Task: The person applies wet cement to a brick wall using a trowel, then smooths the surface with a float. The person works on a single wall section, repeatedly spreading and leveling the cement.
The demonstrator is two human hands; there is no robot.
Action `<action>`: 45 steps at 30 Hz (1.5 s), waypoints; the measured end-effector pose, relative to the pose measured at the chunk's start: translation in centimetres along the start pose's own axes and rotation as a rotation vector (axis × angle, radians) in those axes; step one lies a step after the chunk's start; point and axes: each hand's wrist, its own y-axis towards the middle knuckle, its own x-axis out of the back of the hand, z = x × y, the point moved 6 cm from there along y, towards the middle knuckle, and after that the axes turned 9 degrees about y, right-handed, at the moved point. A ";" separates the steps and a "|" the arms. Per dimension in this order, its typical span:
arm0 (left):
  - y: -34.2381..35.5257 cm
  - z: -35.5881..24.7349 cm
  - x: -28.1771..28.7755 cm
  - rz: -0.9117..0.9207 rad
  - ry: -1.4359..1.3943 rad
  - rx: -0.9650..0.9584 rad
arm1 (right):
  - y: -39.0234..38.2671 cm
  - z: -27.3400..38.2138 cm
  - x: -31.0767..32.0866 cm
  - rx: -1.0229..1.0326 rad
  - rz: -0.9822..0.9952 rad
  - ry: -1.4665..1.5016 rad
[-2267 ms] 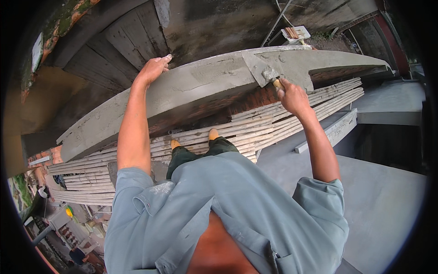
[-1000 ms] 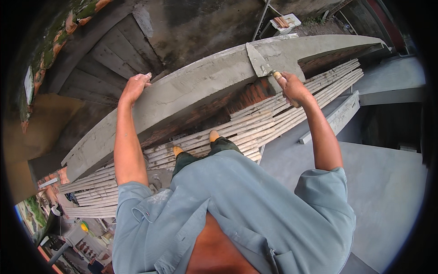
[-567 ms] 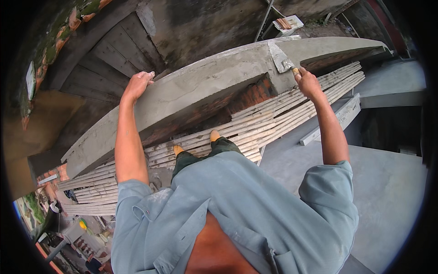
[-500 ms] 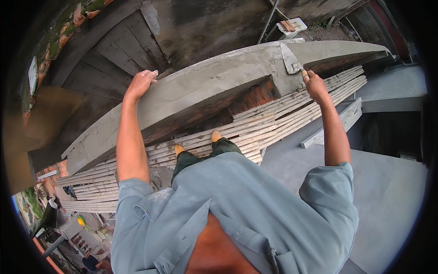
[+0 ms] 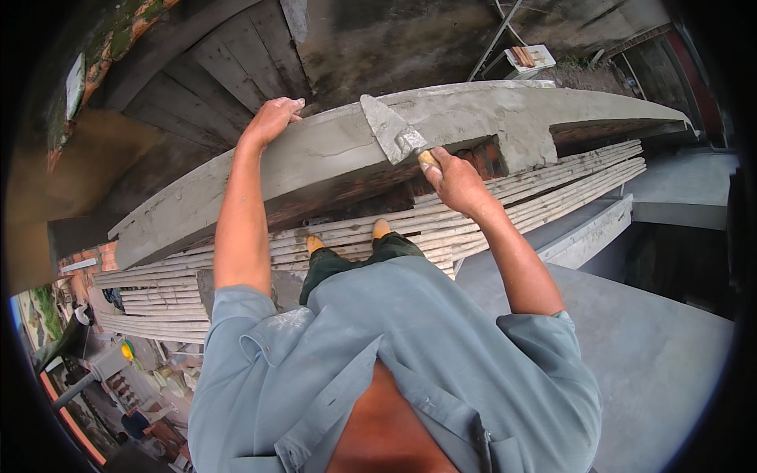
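Note:
My right hand (image 5: 457,183) is closed round the wooden handle of a pointed trowel (image 5: 384,130). The trowel's blade, smeared with grey mortar, lies over the front face of a long, curved mortar-coated wall (image 5: 331,151), its tip toward the wall's far edge. At that far edge, left of the trowel, my left hand (image 5: 274,120) has its fingers bent together. What those fingers grip, if anything, is hidden. Below the grey coat, bare red brick (image 5: 490,158) shows in a recess.
My yellow-toed boots (image 5: 382,229) stand on a scaffold of lashed bamboo poles (image 5: 441,232) along the wall. To the right, a grey slab (image 5: 631,331) lies lower down. Beyond the wall is a white stand (image 5: 536,57) with brick pieces; at lower left, cluttered ground with a yellow helmet-like object (image 5: 127,350).
My right hand has swept the trowel left along the wall, from the pillar part to its middle section. My left hand stays at the far edge; the whole view has shifted slightly.

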 end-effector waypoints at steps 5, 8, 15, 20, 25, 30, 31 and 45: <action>-0.2 0.0 0.5 0.030 -0.038 0.013 | -1.0 5.8 -4.0 0.097 0.124 -0.121; -0.2 -0.1 0.6 0.026 -0.030 0.003 | -0.4 4.0 -1.9 0.079 0.059 -0.237; -0.7 -0.4 0.6 0.060 0.003 0.008 | 0.8 -7.5 8.2 -0.112 -0.330 -0.315; -0.1 0.1 0.2 0.059 0.017 -0.012 | -0.7 -9.3 6.4 -0.330 -0.166 0.207; 0.9 1.3 0.3 0.041 0.028 -0.022 | 0.1 -2.2 -1.6 -0.094 -0.029 0.480; 0.6 0.8 0.4 -0.052 0.271 -0.079 | 10.2 2.5 -2.7 0.060 -0.089 0.439; 0.3 1.0 0.5 -0.048 0.200 -0.037 | 12.3 3.8 -2.6 0.180 -0.092 0.344; 1.0 1.6 0.5 -0.046 0.143 -0.078 | 25.0 10.3 -9.3 0.103 0.293 0.372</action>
